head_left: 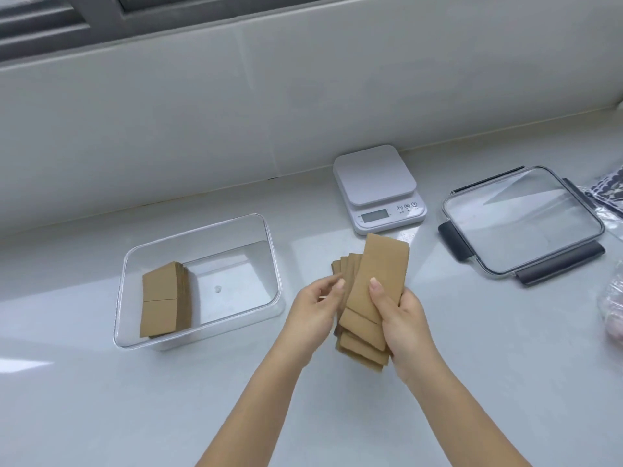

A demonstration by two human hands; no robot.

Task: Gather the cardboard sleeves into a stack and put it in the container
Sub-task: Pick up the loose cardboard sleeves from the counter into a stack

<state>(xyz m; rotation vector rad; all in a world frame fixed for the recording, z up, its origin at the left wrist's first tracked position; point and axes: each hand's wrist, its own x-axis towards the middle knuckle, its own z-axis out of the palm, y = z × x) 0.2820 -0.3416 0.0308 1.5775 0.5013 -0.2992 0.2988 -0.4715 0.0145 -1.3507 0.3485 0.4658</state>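
Note:
A fanned bundle of flat brown cardboard sleeves (pixel 377 274) is held above the counter, just right of the clear plastic container (pixel 269 251). My right hand (pixel 404 325) grips the bundle from the right, thumb pressed on the top sleeve. My left hand (pixel 317 311) holds the bundle's left edge with thumb and fingertips. Inside the container, another stack of sleeves (pixel 161 301) leans on edge against its left wall.
A white digital scale (pixel 377 187) stands behind the bundle near the wall. The container's clear lid (pixel 526 224) with dark clips lies at the right. Plastic bags (pixel 613 298) sit at the far right edge. The white counter extends toward me.

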